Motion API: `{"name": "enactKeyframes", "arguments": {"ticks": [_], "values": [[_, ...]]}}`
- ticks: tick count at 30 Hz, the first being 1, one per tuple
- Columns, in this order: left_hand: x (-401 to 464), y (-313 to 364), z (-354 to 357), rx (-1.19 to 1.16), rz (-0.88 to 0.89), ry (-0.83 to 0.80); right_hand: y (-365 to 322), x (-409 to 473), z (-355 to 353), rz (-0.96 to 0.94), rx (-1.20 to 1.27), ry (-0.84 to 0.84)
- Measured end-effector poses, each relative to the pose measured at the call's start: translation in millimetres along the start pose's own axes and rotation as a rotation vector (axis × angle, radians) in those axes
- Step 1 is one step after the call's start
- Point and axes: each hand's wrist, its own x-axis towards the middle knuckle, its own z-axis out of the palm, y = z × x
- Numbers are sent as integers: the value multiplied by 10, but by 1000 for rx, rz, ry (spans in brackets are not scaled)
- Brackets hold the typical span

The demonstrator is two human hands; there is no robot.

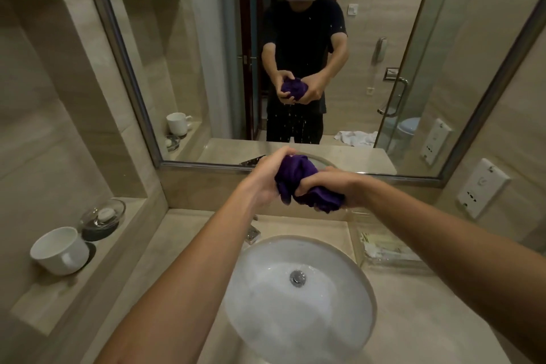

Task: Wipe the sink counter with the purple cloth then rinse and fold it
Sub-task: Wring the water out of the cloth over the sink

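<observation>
Forearms entered from the 6 o'clock edge and met above the sink (pixel 298 304). Left hand (pixel 267 179) and right hand (pixel 331 189) both clenched the purple cloth (pixel 298 174), bunched into a wad and held in the air over the basin, toward 12 o'clock from the drain (pixel 297 277). Drops seen falling in the mirror (pixel 206 68) suggested that the step in hand was wringing after the rinse. Judged from this, the next move called for shaking the wad open and finding its edges before any fold, ideally over the basin so drips stayed off the bench (pixel 413 319). Bench of pale stone surrounded the white basin, with the tap (pixel 252 235) at 11 o'clock of the bowl and a clear tray of sachets (pixel 384 248) at 2 o'clock. At 9 o'clock, a recessed shelf (pixel 44 304) carried a white cup (pixel 59 250) and a soap dish (pixel 102 217). Wall sockets (pixel 481 188) stood at 3 o'clock.
</observation>
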Motion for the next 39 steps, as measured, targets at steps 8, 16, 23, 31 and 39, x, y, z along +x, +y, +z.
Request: {"name": "enactKeyframes", "arguments": {"ticks": [8,16,23,31,39], "values": [[-33,11,-158,-104,284,-182,-92,-91,-77,93,300,-316],[250,-70,-19,-171,203,279,-80,190,148,-128,-95,-65],[446,-288,-9,-166,147,437,52,415,418,-176,-429,242],[404,-221,-67,-42,158,458,8,290,319,-174,-139,15],[282,-79,47,214,85,198,35,285,198,-114,-250,135]]}}
